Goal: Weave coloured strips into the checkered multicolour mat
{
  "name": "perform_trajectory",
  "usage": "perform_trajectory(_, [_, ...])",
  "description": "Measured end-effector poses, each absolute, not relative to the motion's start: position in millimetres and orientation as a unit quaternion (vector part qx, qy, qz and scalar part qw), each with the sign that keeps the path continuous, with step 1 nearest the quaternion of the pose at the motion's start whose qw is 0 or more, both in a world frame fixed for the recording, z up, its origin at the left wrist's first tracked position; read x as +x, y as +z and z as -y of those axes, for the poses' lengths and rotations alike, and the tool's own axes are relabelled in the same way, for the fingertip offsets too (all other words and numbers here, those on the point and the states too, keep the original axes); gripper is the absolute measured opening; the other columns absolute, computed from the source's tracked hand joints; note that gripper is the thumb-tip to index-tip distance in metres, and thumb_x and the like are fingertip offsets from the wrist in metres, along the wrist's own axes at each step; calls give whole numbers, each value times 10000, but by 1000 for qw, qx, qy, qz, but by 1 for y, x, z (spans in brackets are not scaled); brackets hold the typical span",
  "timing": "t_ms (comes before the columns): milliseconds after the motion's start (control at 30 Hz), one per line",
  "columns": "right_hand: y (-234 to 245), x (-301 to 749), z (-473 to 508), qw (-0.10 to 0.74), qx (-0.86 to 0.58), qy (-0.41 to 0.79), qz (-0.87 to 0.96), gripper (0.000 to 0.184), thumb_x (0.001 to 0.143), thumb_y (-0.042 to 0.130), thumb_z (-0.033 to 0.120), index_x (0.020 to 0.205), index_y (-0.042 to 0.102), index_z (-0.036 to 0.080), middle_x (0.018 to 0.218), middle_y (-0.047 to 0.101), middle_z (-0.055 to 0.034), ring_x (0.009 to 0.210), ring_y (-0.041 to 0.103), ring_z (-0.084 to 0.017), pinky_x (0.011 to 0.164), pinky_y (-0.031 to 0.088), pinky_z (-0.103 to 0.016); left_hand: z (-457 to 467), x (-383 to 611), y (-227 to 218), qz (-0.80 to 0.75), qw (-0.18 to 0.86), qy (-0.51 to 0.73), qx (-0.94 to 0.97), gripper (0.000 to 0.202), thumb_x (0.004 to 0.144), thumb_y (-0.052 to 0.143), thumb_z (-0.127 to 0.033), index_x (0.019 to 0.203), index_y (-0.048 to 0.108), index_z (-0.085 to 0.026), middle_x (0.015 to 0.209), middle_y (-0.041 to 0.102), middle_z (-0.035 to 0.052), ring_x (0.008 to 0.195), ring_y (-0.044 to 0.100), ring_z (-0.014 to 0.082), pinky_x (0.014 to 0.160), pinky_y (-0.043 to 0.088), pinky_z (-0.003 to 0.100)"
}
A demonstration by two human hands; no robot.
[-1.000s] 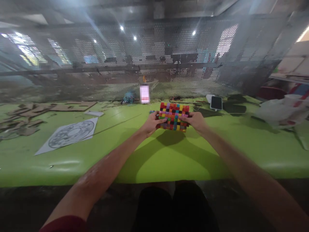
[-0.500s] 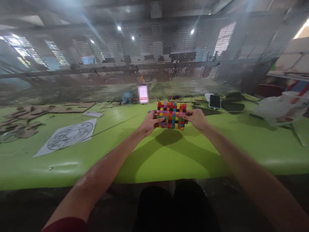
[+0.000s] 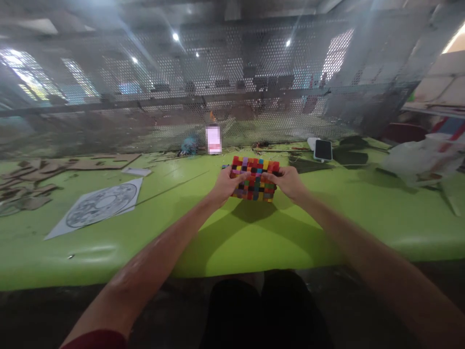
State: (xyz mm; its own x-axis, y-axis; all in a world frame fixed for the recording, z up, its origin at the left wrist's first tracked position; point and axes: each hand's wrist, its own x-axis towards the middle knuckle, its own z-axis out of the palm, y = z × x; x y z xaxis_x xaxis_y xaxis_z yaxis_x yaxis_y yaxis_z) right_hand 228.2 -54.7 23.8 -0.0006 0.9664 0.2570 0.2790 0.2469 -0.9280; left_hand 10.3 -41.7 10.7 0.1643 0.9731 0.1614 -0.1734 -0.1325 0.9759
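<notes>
Green surface [image 3: 254, 252]: one printed sheet [image 3: 103, 206] left, one dark-screened device [image 3: 323, 150] far right. One woven piece [image 3: 256, 186] in closed grip of left hand [image 3: 225, 186] and right hand [image 3: 289, 181].

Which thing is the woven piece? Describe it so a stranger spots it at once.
Over the green table are the left hand and right hand. Held between them is the woven piece, its multicoloured checks unlike the brown cardboard or the white printed sheet.

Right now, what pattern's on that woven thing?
The woven thing has multicoloured checks, clearest in head view.
</notes>
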Motion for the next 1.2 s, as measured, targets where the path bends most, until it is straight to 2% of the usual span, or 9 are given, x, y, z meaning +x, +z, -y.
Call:
perform_trajectory(100, [25, 227, 56, 484, -476, 377, 630, 443, 626, 904, 594, 783, 828, 188, 833, 796, -69, 701, 692, -196, 671, 596, -351, 41, 12, 10, -369, 537, 549, 523, 529, 608, 953, -498, 940, 720, -159, 917, 796, 79, 810, 746, 220, 787, 644, 385])
perform_trajectory(200, [26, 229, 54, 484, -456, 395, 634, 422, 661, 899, 572, 822, 829, 189, 851, 801, -77, 711, 702, -196, 668, 601, -346, 40, 12, 10, -337, 554, 566, 509, 574, 554, 978, -495, 951, 730, -164, 902, 800, 68, 779, 745, 210, 775, 644, 385])
perform_trajectory(433, [32, 237, 56, 437, -464, 393, 662, 413, 694, 883, 575, 776, 806, 177, 812, 797, -68, 698, 690, -185, 685, 602, -349, 39, 10, 10, -343, 556, 557, 513, 551, 570, 978, -467, 961, 737, -163, 895, 803, 78, 786, 749, 224, 782, 646, 411])
perform_trajectory(633, [37, 236, 60, 432, -461, 398, 665, 349, 731, 885, 504, 749, 795, 167, 819, 789, -90, 694, 684, -193, 667, 603, -368, 38, 8, 9, -347, 558, 554, 512, 515, 591, 969, -448, 965, 756, -167, 952, 810, 96, 858, 759, 249, 830, 640, 429])
perform_trajectory(867, [38, 244, 55, 385, -396, 500, 667, 214, 837, 817, 333, 930, 773, 145, 921, 791, -100, 777, 741, -205, 745, 655, -389, 31, -1, 9, -350, 555, 545, 522, 500, 620, 960, -427, 991, 754, -163, 1002, 806, 109, 876, 759, 246, 845, 634, 430])
perform_trajectory(967, [41, 246, 57, 367, -361, 541, 665, 282, 875, 772, 279, 1129, 727, 164, 1006, 787, -94, 822, 755, -197, 746, 665, -356, 28, -5, 9, -358, 545, 531, 541, 529, 611, 962, -452, 994, 752, -152, 1000, 803, 115, 874, 755, 243, 853, 633, 439])
perform_trajectory(1033, [42, 243, 58, 360, -367, 537, 669, 340, 894, 760, 300, 1206, 692, 183, 1072, 776, -101, 848, 756, -198, 703, 664, -331, 27, -6, 9, -369, 533, 529, 547, 555, 598, 964, -474, 993, 750, -148, 995, 800, 116, 859, 749, 238, 838, 635, 441])
perform_trajectory(1100, [40, 239, 59, 368, -407, 495, 674, 332, 888, 780, 350, 1165, 701, 185, 1068, 771, -102, 816, 744, -190, 625, 647, -301, 27, -6, 9, -383, 518, 536, 545, 572, 580, 967, -496, 976, 746, -148, 979, 797, 114, 828, 741, 230, 807, 638, 436])
perform_trajectory(1200, [35, 236, 58, 408, -458, 430, 662, 268, 847, 829, 364, 1011, 738, 173, 957, 777, -85, 715, 705, -159, 539, 600, -264, 28, -4, 8, -391, 508, 539, 548, 572, 582, 964, -506, 973, 742, -153, 962, 794, 108, 815, 737, 227, 787, 639, 432])
